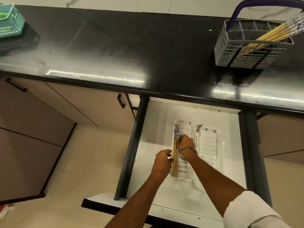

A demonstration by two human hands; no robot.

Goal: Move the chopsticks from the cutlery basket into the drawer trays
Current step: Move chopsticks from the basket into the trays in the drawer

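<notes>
Both hands are down in the open drawer (148,122), settling a small bundle of chopsticks (175,150) along the left wall of the left tray (187,124). The right hand (186,143), with a metal bangle (188,153) on its wrist, has its fingers curled against the bundle near the patterned blue-and-white ends; the fingertips are hidden behind the knuckles, so whether they pinch the sticks or only press them sideways I cannot tell. The left hand (162,160) sits at the tray's left rim, fingers curled in toward the plain wooden shafts — it looks to be holding them in line. The right tray (208,140), just beside the first, holds nothing that I can see. More chopsticks (271,34) lean in the grey cutlery basket (246,53) near the right end of the bench (115,46), well apart from the drawer, so the task is only partly done. To finish this step well, the sticks should be laid flat and parallel, all patterned ends pointing toward the back of the drawer, and nudged snug against the tray wall so later bundles fit beside them. Letting go gently, 1 hand at a time, should keep them from rolling across the slotted floor. A green basket (9,22) rests at the bench's far left corner.
</notes>
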